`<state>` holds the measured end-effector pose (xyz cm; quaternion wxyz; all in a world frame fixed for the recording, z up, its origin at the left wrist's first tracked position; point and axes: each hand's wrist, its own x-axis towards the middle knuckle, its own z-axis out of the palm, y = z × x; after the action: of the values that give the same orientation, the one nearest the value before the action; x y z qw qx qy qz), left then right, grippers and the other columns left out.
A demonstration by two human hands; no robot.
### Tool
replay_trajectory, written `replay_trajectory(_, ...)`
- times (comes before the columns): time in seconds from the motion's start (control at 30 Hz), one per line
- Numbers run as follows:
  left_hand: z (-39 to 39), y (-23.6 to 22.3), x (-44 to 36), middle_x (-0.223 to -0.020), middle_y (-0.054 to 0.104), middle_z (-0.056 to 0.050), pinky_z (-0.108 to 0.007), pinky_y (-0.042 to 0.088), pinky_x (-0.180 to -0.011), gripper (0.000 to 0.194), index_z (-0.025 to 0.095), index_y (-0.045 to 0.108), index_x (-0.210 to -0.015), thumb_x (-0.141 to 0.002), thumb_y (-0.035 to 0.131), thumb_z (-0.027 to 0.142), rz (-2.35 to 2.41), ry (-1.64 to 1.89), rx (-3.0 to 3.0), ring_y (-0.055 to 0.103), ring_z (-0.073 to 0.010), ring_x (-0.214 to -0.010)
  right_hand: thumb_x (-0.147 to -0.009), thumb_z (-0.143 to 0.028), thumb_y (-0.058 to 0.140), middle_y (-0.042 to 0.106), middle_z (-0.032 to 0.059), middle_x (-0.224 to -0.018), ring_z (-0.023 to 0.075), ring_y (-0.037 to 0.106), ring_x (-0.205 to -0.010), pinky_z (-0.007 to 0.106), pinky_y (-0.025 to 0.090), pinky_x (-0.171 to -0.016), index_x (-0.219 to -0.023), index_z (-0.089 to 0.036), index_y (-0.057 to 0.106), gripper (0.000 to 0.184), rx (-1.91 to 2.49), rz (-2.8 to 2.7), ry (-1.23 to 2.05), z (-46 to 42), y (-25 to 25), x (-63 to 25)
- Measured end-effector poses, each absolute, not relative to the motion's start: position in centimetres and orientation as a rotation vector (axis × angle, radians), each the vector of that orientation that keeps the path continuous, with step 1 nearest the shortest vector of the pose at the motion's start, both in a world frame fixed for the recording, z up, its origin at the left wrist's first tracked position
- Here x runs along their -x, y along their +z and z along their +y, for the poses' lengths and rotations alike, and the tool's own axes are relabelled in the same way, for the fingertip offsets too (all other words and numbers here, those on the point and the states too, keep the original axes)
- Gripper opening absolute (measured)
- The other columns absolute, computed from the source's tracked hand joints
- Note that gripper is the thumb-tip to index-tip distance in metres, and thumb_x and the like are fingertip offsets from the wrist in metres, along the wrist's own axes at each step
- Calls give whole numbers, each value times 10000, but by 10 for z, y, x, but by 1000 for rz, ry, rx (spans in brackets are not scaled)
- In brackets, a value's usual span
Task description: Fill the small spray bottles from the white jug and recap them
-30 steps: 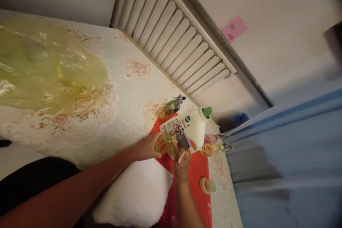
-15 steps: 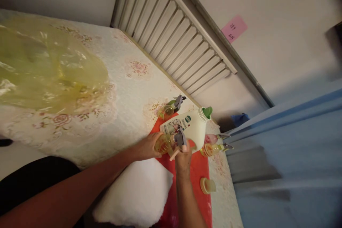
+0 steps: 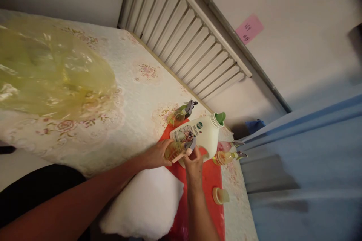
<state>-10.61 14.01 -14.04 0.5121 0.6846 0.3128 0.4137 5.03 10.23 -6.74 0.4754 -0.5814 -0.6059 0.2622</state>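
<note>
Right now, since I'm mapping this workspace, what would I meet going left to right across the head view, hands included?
Yellow bag, left hand, held spray bottle, right hand, cap, blue curtain.

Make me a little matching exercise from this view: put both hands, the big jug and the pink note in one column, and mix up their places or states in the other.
Column one
1. Left hand
2. Right hand
3. Big jug
4. Pink note

Column two
A. On the pale wall
B. Fingers at the gray trigger head
C. Green piece at its mouth
D. Around the body of a spray bottle

Pairs: 1-D, 2-B, 3-C, 4-A
</note>
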Motion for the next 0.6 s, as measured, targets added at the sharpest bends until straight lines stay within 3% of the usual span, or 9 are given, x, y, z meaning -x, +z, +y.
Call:
replay_trajectory(0.17,142,-144,105,-1244,609,-87,-471,461,-989,790,240,460,-1339,-611,767,270,759,985,-1651,512,-386,-1226,-786,-364,635,703,35,-958,214,637,-913,318,495,-792,-1017,-206,679,283,1370,-1459,760,100,-65,-52)
replay_trajectory(0.3,144,-149,103,-1302,573,-94,-470,445,-1008,813,239,477,-1329,-570,766,200,831,983,-1690,523,-368,-1217,-731,-329,692,688,19,-874,186,631,-815,302,486,-748,-920,-196,658,233,1401,-1358,727,103,-69,-49)
replay_trajectory(0.6,142,-142,105,-1347,543,-89,-443,421,-1052,861,232,442,-1352,-551,747,146,829,997,-1721,510,-325,-1244,-654,-345,722,725,83,-910,216,661,-843,348,514,-774,-1034,-141,651,437,1497,-1289,484,111,-76,-39)
